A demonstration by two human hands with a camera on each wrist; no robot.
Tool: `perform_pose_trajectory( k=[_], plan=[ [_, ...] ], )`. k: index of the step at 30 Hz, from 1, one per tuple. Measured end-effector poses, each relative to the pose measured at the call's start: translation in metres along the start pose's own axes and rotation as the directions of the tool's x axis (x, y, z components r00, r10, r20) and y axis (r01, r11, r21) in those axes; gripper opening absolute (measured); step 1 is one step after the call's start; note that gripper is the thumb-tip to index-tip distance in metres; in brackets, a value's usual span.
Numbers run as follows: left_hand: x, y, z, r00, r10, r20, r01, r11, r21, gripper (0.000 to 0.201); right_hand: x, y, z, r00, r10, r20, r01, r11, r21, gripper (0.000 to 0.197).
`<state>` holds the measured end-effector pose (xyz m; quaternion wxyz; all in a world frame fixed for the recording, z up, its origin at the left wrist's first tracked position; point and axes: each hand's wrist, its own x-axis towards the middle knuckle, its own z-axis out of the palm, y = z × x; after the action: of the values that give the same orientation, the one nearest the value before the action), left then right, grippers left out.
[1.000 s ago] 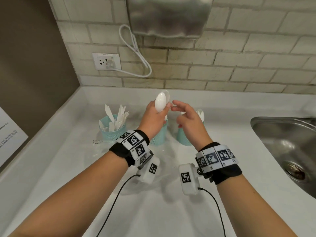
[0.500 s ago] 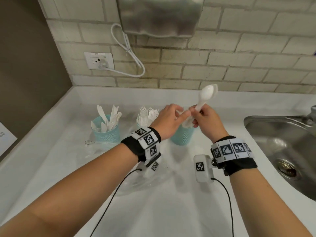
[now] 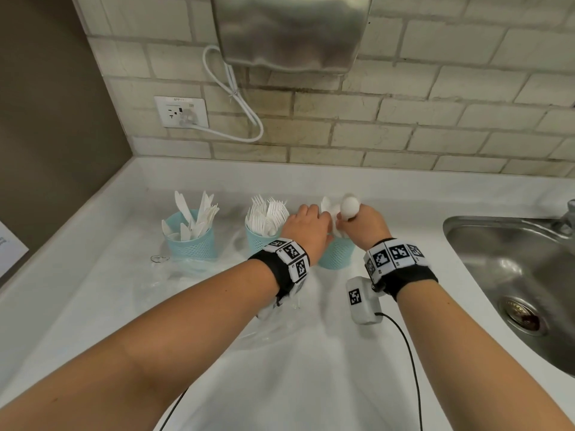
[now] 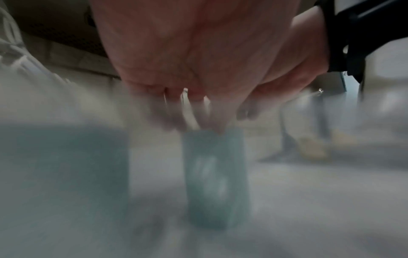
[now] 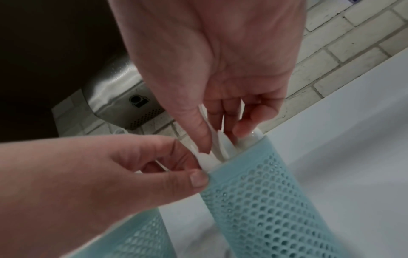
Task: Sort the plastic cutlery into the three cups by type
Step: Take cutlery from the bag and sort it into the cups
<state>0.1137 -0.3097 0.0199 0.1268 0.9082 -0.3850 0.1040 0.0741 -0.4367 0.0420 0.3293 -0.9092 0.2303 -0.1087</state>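
Note:
Three teal mesh cups stand in a row on the white counter: the knife cup, the fork cup and the spoon cup. My right hand grips a white spoon, bowl up, with its handle down inside the spoon cup. In the right wrist view my right hand has white handles between its fingers. My left hand pinches the spoon cup's rim, thumb on the mesh outside. The left wrist view is blurred; my left hand sits over the cup.
A steel sink lies to the right, close to the spoon cup. Clear plastic wrap lies in front of the knife cup. On the brick wall behind hang a steel hand dryer and an outlet with a white cord.
The spoon passed from my left hand to my right, which brought it down into the right cup. My left hand moved to that cup's rim.

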Motion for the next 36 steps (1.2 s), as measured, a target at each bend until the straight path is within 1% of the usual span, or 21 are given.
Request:
perform_pose_trajectory(
  k=[2,6,8,10,11,13,15,17,19,21,22,23,24,25,26,27,29,31,34,35,36],
  plan=[
    [0.001,-0.001,0.000,1.000,0.005,-0.004,-0.005,1.000,-0.027,0.030,-0.002,0.001,-0.002,1.000,-0.011,-0.004,0.011,0.999,0.042,0.023],
    [0.002,-0.004,0.002,1.000,-0.006,0.028,0.009,0.995,-0.097,0.028,-0.006,0.001,-0.004,0.977,-0.068,-0.202,0.120,0.958,0.260,0.040],
    [0.003,-0.004,0.003,0.999,-0.013,0.033,0.016,0.994,-0.107,0.028,-0.004,0.003,-0.002,0.963,-0.109,-0.247,0.179,0.941,0.285,0.038],
    [0.003,-0.004,0.004,0.999,-0.018,0.033,0.022,0.992,-0.120,0.028,0.003,0.005,0.002,0.964,-0.101,-0.244,0.172,0.941,0.293,0.030],
    [0.003,-0.004,0.004,0.999,-0.020,0.030,0.023,0.992,-0.124,0.027,0.005,0.007,0.004,0.972,-0.087,-0.219,0.143,0.955,0.259,0.031],
    [0.004,-0.004,0.004,1.000,-0.020,0.020,0.023,0.993,-0.114,0.027,0.007,0.011,0.011,0.989,-0.056,-0.133,0.066,0.995,0.072,0.038],
    [0.005,-0.004,0.004,0.999,-0.027,0.017,0.029,0.994,-0.105,0.028,0.005,0.016,0.017,0.999,-0.003,-0.038,0.000,0.998,-0.070,0.044],
    [0.005,-0.004,0.004,0.999,-0.030,0.017,0.032,0.994,-0.103,0.029,0.003,0.018,0.017,1.000,0.001,-0.019,-0.002,0.998,-0.065,0.046],
    [0.005,-0.005,0.005,1.000,-0.027,0.016,0.029,0.994,-0.105,0.029,0.002,0.018,0.011,0.987,-0.074,-0.140,0.082,0.995,0.052,0.049],
    [0.004,-0.004,0.005,1.000,-0.027,0.017,0.028,0.994,-0.104,0.029,-0.004,0.016,0.004,0.931,-0.210,-0.299,0.258,0.957,0.132,0.051],
    [0.004,-0.004,0.005,1.000,-0.026,0.014,0.028,0.994,-0.102,0.029,-0.007,0.016,0.002,0.892,-0.289,-0.348,0.340,0.936,0.094,0.047],
    [0.004,-0.004,0.005,1.000,-0.026,0.011,0.027,0.995,-0.100,0.029,-0.011,0.016,0.001,0.859,-0.359,-0.364,0.388,0.922,0.005,0.040],
    [0.004,-0.003,0.005,1.000,-0.027,0.006,0.027,0.995,-0.097,0.028,-0.014,0.018,0.002,0.843,-0.408,-0.351,0.401,0.911,-0.096,0.033],
    [0.003,-0.003,0.004,1.000,-0.030,0.004,0.030,0.995,-0.096,0.028,-0.017,0.021,0.004,0.852,-0.421,-0.310,0.383,0.906,-0.179,0.030],
    [0.002,-0.002,0.003,0.999,-0.035,0.004,0.036,0.995,-0.096,0.027,-0.018,0.024,0.007,0.881,-0.402,-0.249,0.348,0.908,-0.233,0.030],
    [0.001,-0.002,0.002,0.999,-0.041,0.009,0.042,0.995,-0.095,0.026,-0.019,0.028,0.010,0.912,-0.367,-0.184,0.313,0.912,-0.265,0.032],
    [-0.003,-0.004,-0.007,0.999,-0.037,0.022,0.039,0.994,-0.103,0.027,-0.020,0.031,0.013,0.935,-0.339,-0.107,0.298,0.911,-0.284,0.036],
    [-0.012,-0.008,-0.021,0.999,-0.022,0.027,0.026,0.988,-0.153,0.026,-0.024,0.024,0.011,0.925,-0.355,-0.135,0.318,0.918,-0.236,0.038],
    [-0.037,-0.024,-0.045,1.000,-0.025,0.008,0.027,0.966,-0.255,0.022,-0.039,0.001,0.009,0.873,-0.401,-0.276,0.384,0.916,-0.116,0.034],
    [-0.050,-0.031,-0.054,0.999,-0.032,-0.011,0.028,0.959,-0.282,0.019,-0.048,-0.008,0.012,0.870,-0.409,-0.275,0.416,0.909,-0.037,0.030],
    [-0.063,-0.039,-0.062,0.999,-0.044,-0.031,0.032,0.952,-0.304,0.015,-0.059,-0.016,0.016,0.879,-0.417,-0.233,0.438,0.898,0.048,0.025]
  ],
)
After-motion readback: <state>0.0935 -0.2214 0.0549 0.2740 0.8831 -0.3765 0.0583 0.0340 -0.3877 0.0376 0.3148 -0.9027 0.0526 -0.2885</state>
